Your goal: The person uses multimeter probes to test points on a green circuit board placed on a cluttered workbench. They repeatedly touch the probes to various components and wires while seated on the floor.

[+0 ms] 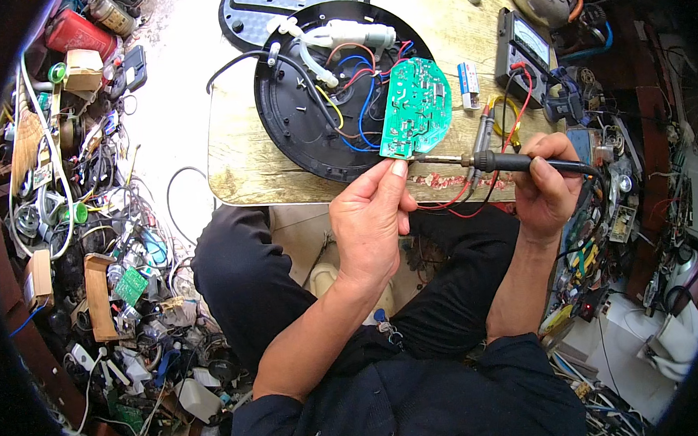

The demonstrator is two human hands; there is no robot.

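The black round housing (286,142) appears opened; the wired green circuit board (418,108) is exposed near the desk's (236,172) near edge, not yet seated. Its near corner is pinched in the left hand's (369,217) closed grip; the soldering iron (512,162), tip at the board, is wrapped by the right hand's (548,184) grip.
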